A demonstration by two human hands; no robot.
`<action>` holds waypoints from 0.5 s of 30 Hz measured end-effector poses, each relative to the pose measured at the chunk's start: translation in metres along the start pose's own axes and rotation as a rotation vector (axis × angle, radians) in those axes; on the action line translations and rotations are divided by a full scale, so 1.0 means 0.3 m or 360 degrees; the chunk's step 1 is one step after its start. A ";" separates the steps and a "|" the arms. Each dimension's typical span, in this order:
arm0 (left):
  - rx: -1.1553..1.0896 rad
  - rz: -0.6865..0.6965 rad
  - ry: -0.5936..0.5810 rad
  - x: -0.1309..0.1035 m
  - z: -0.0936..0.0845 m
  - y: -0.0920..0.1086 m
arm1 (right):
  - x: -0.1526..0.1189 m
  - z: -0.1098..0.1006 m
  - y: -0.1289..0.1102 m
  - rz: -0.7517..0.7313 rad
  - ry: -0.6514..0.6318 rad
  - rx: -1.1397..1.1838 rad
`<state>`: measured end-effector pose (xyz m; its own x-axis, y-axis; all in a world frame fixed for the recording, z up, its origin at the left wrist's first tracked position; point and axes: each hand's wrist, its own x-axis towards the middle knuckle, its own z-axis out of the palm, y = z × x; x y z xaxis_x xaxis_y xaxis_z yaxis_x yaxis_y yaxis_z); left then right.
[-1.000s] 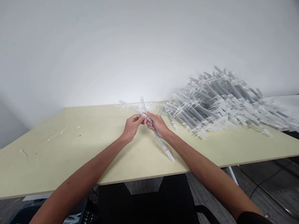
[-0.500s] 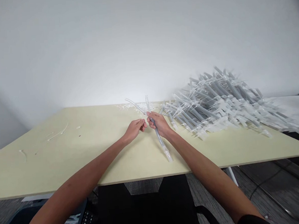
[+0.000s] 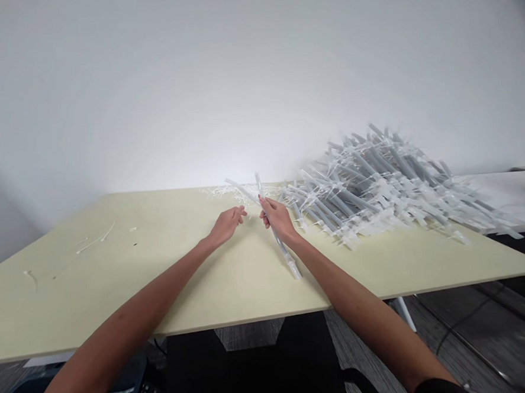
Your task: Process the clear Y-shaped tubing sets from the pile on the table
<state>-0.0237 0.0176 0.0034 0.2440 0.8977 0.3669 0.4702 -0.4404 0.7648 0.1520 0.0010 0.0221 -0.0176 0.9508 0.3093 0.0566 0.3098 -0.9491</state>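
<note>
My right hand [image 3: 278,218] is closed around the middle of a clear, Y-shaped piece of plastic tubing [image 3: 288,259]. Two thin tube arms fan out above my fist, and the lower length slants down to a whitish end sleeve just over the table. The grip hides where the arms join. To its left, apart from the tubing, is my left hand [image 3: 227,225], its fingers loosely bent and slightly parted with nothing visible in them. Behind both hands, small white cable ties [image 3: 231,191] lie scattered along the table's far edge.
A large heap of similar tubing pieces [image 3: 368,178] covers the table's right side by the wall. Several loose ties [image 3: 97,242] lie on the tabletop [image 3: 162,297] at left. Below the front edge, a dark basket [image 3: 140,370] holds more pieces.
My left hand has drawn back left, away from the tubing, and its fingers have loosened. My right hand keeps its hold on the tubing. The view has shifted slightly.
</note>
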 end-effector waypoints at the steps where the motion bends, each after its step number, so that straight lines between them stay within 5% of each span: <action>1: 0.0196 -0.0005 0.0039 0.026 -0.005 -0.026 | 0.006 -0.007 0.000 0.0059 0.0000 0.0064; 7: 0.1104 -0.0061 -0.0057 0.175 0.070 -0.130 | 0.011 -0.017 -0.011 0.0345 -0.0140 0.0486; 11: 0.1218 -0.0130 -0.0096 0.240 0.123 -0.138 | 0.003 -0.017 -0.022 0.0429 -0.0207 0.0651; 15: 0.1199 -0.0207 -0.0108 0.253 0.109 -0.128 | 0.004 -0.021 -0.027 0.0419 -0.0212 0.0736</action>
<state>0.0046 0.1022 -0.0155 0.1874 0.9508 0.2468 0.9438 -0.2439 0.2230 0.1577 -0.0004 0.0306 -0.1901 0.9788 0.0760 -0.3680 0.0007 -0.9298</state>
